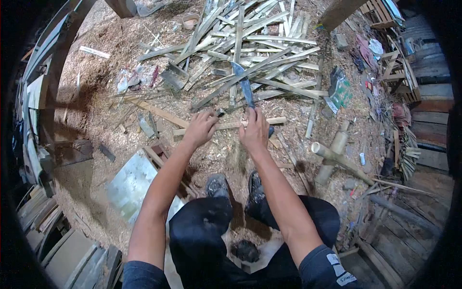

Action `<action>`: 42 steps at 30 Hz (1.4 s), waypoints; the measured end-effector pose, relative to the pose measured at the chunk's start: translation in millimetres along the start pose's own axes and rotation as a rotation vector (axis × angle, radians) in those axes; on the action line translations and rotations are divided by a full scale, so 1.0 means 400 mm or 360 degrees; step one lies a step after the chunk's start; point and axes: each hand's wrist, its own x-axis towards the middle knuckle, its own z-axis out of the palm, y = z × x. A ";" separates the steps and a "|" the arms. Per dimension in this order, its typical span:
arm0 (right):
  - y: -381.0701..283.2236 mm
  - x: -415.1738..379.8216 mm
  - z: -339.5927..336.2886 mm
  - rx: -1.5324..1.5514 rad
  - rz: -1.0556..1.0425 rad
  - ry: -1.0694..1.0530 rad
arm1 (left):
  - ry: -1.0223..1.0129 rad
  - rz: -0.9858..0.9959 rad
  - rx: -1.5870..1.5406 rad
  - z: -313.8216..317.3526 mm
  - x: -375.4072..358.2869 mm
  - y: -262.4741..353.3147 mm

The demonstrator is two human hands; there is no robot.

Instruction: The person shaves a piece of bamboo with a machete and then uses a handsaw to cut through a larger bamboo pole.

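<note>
A machete [244,86] with a curved, dark bluish blade is in my right hand [255,127]. My fingers wrap round it near the blade's base, and the tip points forward over the pile. My left hand [201,126] has its fingers curled, a small dark piece [219,112] right at the fingertips; I cannot tell what it grips. A pale bamboo strip [230,125] lies crosswise in front of me, and both hands overlap it. Just ahead spreads a heap of split bamboo strips [269,48].
Shavings cover the ground [101,36]. Between my knees is a dark round thing [245,251]. A pale sheet [130,180] leans at left. Bamboo poles [344,161] lie at right. Wooden posts [337,14] stand at the back, with stacked planks [430,115] along the right side.
</note>
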 end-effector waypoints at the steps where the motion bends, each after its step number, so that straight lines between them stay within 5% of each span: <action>1: -0.019 -0.005 -0.058 -0.0004 0.0008 -0.0027 | -0.0017 -0.0015 -0.0017 -0.025 -0.015 0.036; 5: -0.089 -0.016 -0.277 -0.0058 0.0158 -0.0148 | -0.0157 -0.0173 0.0000 -0.195 -0.044 0.218; 10: -0.244 -0.036 -0.629 -0.0002 0.0241 -0.0307 | 0.0056 -0.0343 -0.0122 -0.520 -0.057 0.433; 16: -0.392 -0.110 -1.019 0.0099 0.0081 -0.0228 | 0.0482 -0.0696 -0.0283 -0.874 -0.101 0.672; 21: -0.480 -0.154 -1.252 0.0112 -0.0053 -0.0187 | 0.0473 -0.0789 -0.0208 -1.054 -0.173 0.855; 33: -0.659 -0.126 -1.390 0.0084 -0.0293 -0.0370 | 0.0639 -0.1059 -0.0300 -1.224 -0.296 0.953; 42: -0.832 -0.244 -1.366 -0.0030 -0.0601 -0.0442 | 0.0842 -0.1233 -0.0280 -1.297 -0.603 0.928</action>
